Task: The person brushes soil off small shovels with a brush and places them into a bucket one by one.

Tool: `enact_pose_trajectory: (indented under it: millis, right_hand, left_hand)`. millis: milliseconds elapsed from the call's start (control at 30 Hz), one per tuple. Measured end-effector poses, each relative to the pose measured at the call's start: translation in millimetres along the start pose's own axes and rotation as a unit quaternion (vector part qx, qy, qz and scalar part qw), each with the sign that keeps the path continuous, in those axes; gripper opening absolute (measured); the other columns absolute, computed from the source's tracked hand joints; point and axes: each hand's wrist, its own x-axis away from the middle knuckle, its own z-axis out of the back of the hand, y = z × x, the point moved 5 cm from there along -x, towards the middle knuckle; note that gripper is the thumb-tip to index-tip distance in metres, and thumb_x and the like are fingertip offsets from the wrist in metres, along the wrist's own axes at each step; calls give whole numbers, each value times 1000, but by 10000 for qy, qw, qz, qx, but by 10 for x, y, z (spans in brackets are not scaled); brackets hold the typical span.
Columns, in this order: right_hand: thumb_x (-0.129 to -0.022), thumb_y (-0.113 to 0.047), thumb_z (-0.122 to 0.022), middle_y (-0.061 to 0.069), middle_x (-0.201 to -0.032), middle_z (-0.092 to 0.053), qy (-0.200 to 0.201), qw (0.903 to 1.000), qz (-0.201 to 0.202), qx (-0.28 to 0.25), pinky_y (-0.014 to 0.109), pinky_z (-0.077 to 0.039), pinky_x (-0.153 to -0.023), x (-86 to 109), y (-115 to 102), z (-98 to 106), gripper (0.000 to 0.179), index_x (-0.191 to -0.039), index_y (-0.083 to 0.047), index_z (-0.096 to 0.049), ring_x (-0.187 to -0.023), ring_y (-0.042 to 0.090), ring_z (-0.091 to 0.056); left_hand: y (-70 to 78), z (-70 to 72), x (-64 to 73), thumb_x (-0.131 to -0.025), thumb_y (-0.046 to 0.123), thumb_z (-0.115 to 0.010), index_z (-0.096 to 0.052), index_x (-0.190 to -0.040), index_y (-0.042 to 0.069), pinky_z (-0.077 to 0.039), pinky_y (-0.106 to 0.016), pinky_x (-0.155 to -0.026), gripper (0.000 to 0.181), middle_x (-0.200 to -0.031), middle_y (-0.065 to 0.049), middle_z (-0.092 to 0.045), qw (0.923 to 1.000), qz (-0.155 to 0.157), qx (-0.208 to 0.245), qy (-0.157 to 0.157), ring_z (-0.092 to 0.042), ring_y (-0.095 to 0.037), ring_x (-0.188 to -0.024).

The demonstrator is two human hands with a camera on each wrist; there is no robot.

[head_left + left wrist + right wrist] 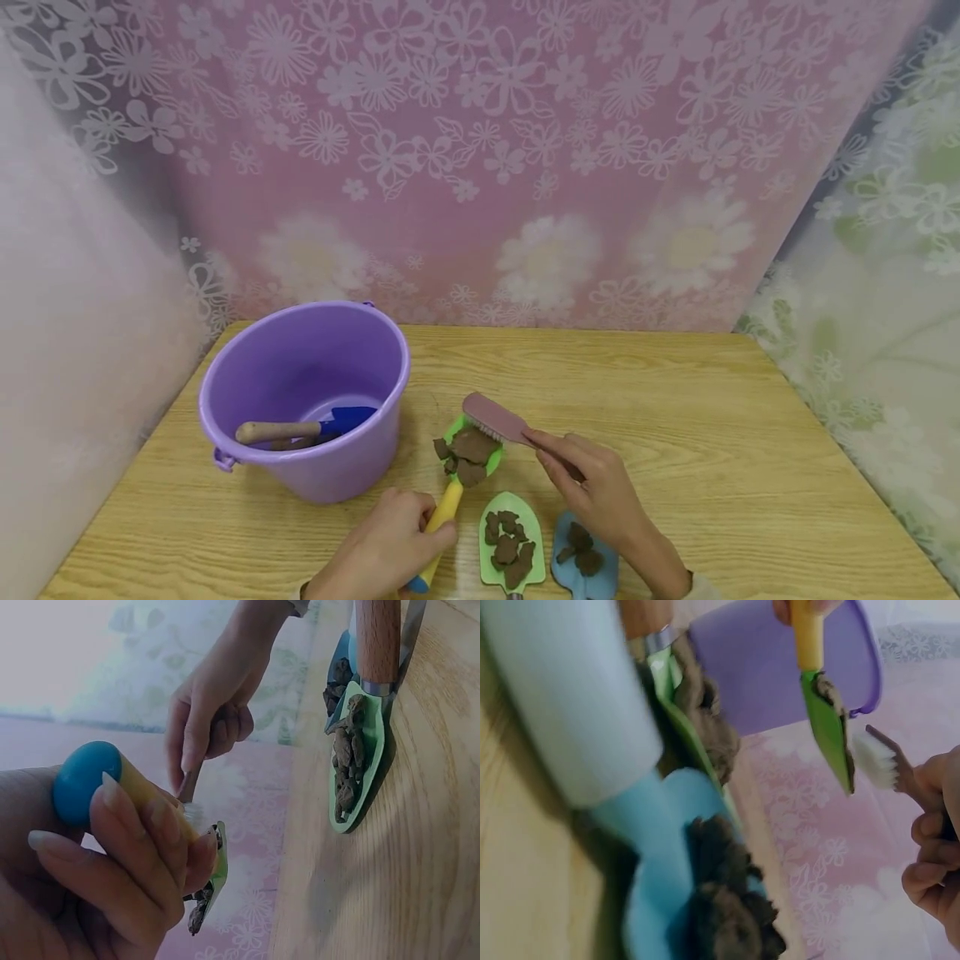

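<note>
My left hand (397,537) grips the yellow handle of a small trowel (827,735) with a green blade and a blue handle end. Brown clay lumps (471,454) are heaped on that blade, which is raised off the table in the wrist views. In my right hand (600,483) is a brush (497,418) with a reddish-brown back and pale bristles. Its bristles face down right at the clay. Below my hands lie a light green trowel (487,571) and a blue trowel (606,583), each with brown clay pieces on it.
A purple bucket (345,475) stands at the left of the wooden table (720,417). Inside it leans a blue-bladed trowel (277,431) with a wooden handle, with something brown beside it. Flowered curtains (480,167) hang behind and on both sides.
</note>
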Motion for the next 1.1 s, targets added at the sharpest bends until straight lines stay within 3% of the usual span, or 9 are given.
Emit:
enact_pose_trajectory:
  millis: [167, 267, 533, 767, 933, 1100]
  right_hand:
    - [-87, 5, -63, -14, -74, -58, -386, 9968, 279, -644, 7, -33, -50, -18, -81, -19, 37, -122, -8, -66, -57, -6, -35]
    - [-88, 4, -64, -14, -75, -58, -500, 9965, 343, -580, 7, -33, -50, -12, -98, -31, 37, -122, -8, -66, -57, -7, -35]
    - [-86, -4, -69, -15, -69, -49, -301, 9991, 286, 51, 6, -33, -49, 10, -47, -21, 32, -117, -12, -70, -56, -7, -35]
    - [-85, -3, -69, -14, -68, -45, 33, 9987, 279, 423, 6, -31, -50, 13, -3, 16, 32, -116, -12, -71, -56, -6, -34]
    - [-84, -2, -70, -14, -68, -45, 345, 9985, 341, 234, 6, -30, -50, 9, 8, 67, 33, -115, -10, -71, -57, -6, -32]
    - [-89, -6, -67, -14, -71, -50, 8, 9960, 848, -286, 5, -31, -51, 4, -60, 48, 29, -118, -10, -70, -58, -6, -33]
  left_hand:
    - [-6, 13, 5, -85, 24, -61, -63, -82, 8, -45, -27, -38, 16, -66, -5, -51, 9999, -34, 142, -25, -49, -10, -41]
    - [-5, 19, 8, -84, 24, -62, -63, -81, 9, -44, -26, -37, 15, -66, -4, -51, 9999, -82, 97, 7, -49, -10, -42]
    - [20, 26, 24, -83, 26, -62, -62, -79, 10, -41, -24, -37, 16, -65, -3, -50, 9998, -150, -131, 48, -48, -10, -43]
    - [35, 44, 21, -83, 29, -62, -62, -75, 12, -38, -25, -47, 18, -64, 1, -50, 9983, -194, -529, 128, -46, -14, -60]
    - [35, 46, 23, -83, 29, -62, -62, -76, 12, -38, -25, -48, 18, -64, 1, -50, 9985, -184, -497, 126, -46, -13, -59]
    - [15, 40, 30, -83, 26, -61, -61, -76, 11, -40, -23, -39, 17, -63, -1, -51, 9999, -101, -115, 32, -47, -10, -45]
